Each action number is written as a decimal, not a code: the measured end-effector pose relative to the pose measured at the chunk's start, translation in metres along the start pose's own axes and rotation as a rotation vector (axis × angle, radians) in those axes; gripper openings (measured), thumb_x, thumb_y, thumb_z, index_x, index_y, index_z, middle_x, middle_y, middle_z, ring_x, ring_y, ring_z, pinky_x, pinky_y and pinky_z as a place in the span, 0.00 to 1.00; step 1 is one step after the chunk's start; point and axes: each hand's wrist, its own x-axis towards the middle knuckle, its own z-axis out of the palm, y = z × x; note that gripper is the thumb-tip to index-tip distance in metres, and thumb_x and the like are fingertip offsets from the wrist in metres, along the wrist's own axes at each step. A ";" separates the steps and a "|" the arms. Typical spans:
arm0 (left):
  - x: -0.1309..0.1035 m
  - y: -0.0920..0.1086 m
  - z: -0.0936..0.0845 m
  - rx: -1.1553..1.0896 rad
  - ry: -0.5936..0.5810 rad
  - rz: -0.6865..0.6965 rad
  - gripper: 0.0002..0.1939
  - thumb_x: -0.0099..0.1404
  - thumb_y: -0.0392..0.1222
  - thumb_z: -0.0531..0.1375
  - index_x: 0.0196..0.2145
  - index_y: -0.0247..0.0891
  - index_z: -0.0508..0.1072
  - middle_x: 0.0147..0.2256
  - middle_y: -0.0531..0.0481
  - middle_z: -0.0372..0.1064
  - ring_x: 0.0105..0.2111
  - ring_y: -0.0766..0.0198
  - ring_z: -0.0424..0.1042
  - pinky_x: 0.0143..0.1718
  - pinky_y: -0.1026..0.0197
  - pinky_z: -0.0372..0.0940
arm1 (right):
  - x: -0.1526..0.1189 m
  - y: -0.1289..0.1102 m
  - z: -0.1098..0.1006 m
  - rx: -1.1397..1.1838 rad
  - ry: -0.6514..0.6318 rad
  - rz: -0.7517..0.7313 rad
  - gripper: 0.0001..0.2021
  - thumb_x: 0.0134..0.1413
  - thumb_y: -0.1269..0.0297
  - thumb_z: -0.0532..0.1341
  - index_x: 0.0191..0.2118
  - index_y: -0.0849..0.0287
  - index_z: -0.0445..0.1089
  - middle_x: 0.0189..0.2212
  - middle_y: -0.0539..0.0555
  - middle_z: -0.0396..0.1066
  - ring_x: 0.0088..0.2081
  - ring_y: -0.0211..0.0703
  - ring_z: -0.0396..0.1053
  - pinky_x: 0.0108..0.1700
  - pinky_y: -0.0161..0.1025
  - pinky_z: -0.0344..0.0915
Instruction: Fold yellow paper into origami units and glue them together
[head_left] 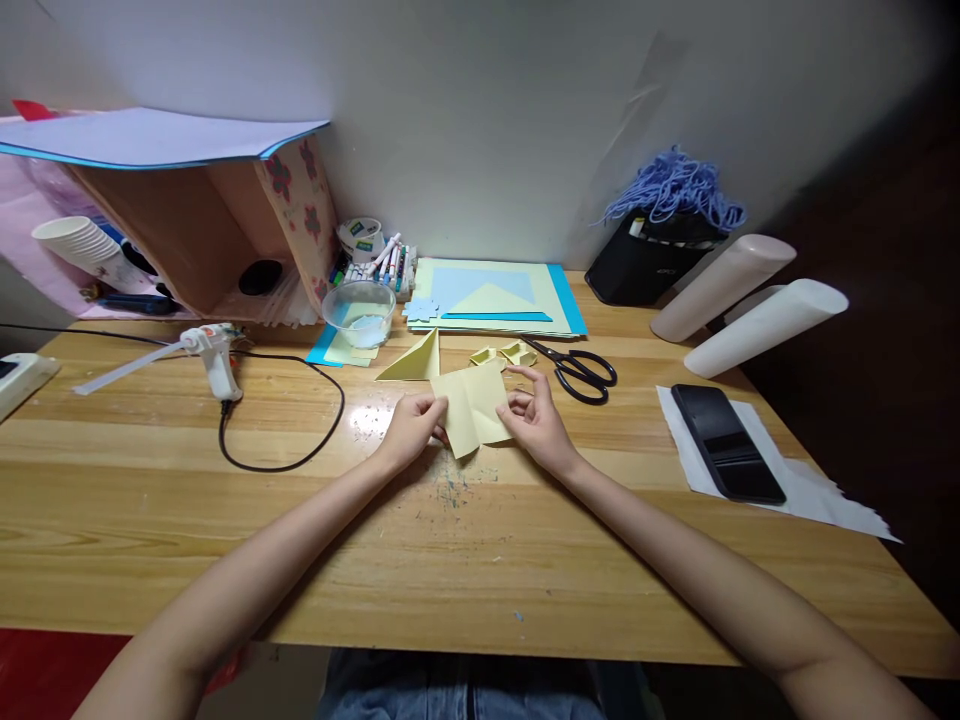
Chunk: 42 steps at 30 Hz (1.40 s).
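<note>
A pale yellow square of paper (472, 405), creased down its middle, lies on the wooden table (225, 520) in front of me. My left hand (412, 425) pinches its left edge. My right hand (532, 415) holds its right edge, fingers curled on the paper. Just behind the paper lie a folded yellow triangle (414, 362) and two small folded yellow pieces (504, 353).
Black scissors (581, 372) lie right of the paper. A stack of coloured sheets (495, 296), a clear bowl (360, 312) and markers (386, 262) sit behind. A glue gun (210, 352) with its cable is at left; a black phone (726, 442) on white paper at right.
</note>
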 end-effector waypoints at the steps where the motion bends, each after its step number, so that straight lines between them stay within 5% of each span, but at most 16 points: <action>1: 0.000 0.001 0.000 0.006 -0.002 -0.002 0.16 0.56 0.49 0.55 0.18 0.33 0.64 0.18 0.53 0.65 0.18 0.68 0.67 0.19 0.67 0.62 | 0.001 0.000 0.000 0.016 -0.023 0.002 0.23 0.52 0.65 0.56 0.53 0.51 0.52 0.27 0.47 0.65 0.28 0.36 0.64 0.30 0.32 0.62; 6: 0.001 0.001 -0.002 -0.039 -0.058 -0.009 0.19 0.49 0.48 0.62 0.34 0.29 0.72 0.36 0.41 0.73 0.32 0.58 0.72 0.30 0.62 0.66 | 0.001 -0.002 -0.002 -0.041 -0.026 -0.059 0.11 0.51 0.65 0.56 0.41 0.55 0.68 0.37 0.53 0.70 0.39 0.40 0.67 0.41 0.37 0.63; 9: 0.003 0.001 -0.005 -0.067 -0.090 -0.014 0.20 0.48 0.47 0.63 0.36 0.29 0.72 0.38 0.40 0.73 0.35 0.56 0.72 0.33 0.61 0.66 | 0.001 -0.003 -0.004 -0.072 -0.053 -0.021 0.09 0.51 0.67 0.54 0.31 0.58 0.73 0.34 0.53 0.72 0.39 0.42 0.68 0.44 0.40 0.63; 17: 0.001 0.007 -0.008 -0.171 -0.113 -0.065 0.22 0.49 0.46 0.63 0.40 0.30 0.71 0.41 0.39 0.72 0.36 0.56 0.72 0.33 0.61 0.67 | 0.006 -0.001 -0.008 0.139 -0.124 0.105 0.07 0.44 0.68 0.60 0.32 0.57 0.74 0.35 0.52 0.74 0.38 0.40 0.70 0.41 0.39 0.67; 24: -0.001 0.008 -0.010 -0.157 -0.145 -0.072 0.22 0.50 0.47 0.63 0.40 0.30 0.72 0.40 0.39 0.72 0.34 0.57 0.72 0.31 0.62 0.66 | 0.002 -0.003 -0.004 0.092 -0.216 -0.002 0.08 0.40 0.67 0.65 0.32 0.57 0.74 0.33 0.52 0.71 0.36 0.39 0.69 0.39 0.38 0.67; 29: -0.002 0.008 -0.009 -0.148 -0.170 -0.057 0.22 0.49 0.46 0.64 0.40 0.30 0.72 0.40 0.39 0.72 0.33 0.59 0.72 0.31 0.63 0.66 | 0.001 -0.003 -0.005 0.008 -0.160 -0.109 0.03 0.43 0.70 0.62 0.27 0.58 0.73 0.28 0.51 0.68 0.32 0.37 0.67 0.34 0.35 0.65; 38: -0.001 0.010 -0.010 0.053 -0.251 -0.044 0.19 0.54 0.51 0.60 0.27 0.29 0.76 0.23 0.42 0.73 0.21 0.67 0.67 0.18 0.69 0.56 | 0.004 -0.002 -0.004 0.063 -0.095 -0.049 0.08 0.45 0.62 0.63 0.24 0.59 0.64 0.34 0.52 0.68 0.38 0.40 0.66 0.38 0.35 0.64; 42: -0.005 0.011 -0.005 0.055 -0.369 -0.003 0.16 0.54 0.49 0.59 0.30 0.31 0.76 0.25 0.44 0.72 0.22 0.68 0.67 0.20 0.70 0.56 | 0.006 -0.001 -0.005 0.114 -0.097 0.002 0.12 0.44 0.60 0.63 0.22 0.59 0.59 0.33 0.52 0.67 0.35 0.38 0.66 0.37 0.35 0.65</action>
